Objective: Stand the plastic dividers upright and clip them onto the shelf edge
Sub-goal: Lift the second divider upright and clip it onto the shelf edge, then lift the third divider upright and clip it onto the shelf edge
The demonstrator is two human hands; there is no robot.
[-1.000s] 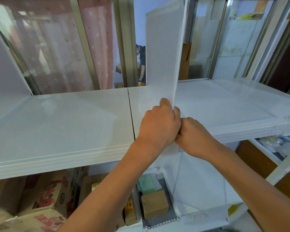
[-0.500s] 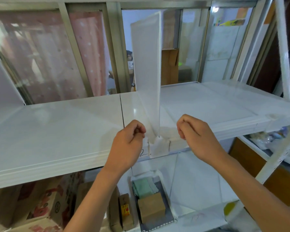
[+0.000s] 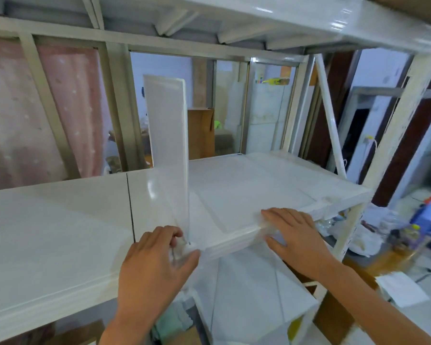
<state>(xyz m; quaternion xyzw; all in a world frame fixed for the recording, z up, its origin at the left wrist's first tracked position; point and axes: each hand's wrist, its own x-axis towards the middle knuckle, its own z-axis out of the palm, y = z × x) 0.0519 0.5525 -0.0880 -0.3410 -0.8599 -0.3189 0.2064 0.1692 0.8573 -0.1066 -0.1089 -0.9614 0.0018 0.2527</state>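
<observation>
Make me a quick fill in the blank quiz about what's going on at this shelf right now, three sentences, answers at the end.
1. The translucent divider stands ____ on the white shelf.
2. The left hand is at the divider's ____ end, by the shelf's front edge.
3. The right hand lies ____ on the shelf's front edge, away from the divider.

Answers: upright; bottom; flat

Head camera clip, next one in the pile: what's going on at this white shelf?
A person is fitting a translucent plastic divider onto a white shelf. The divider stands upright, its base at the shelf's front edge. The left hand pinches the clip area at the divider's foot, while the right hand lies flat over the shelf edge to the right, fingers spread. Whether the clip is fully seated cannot be told.
</observation>
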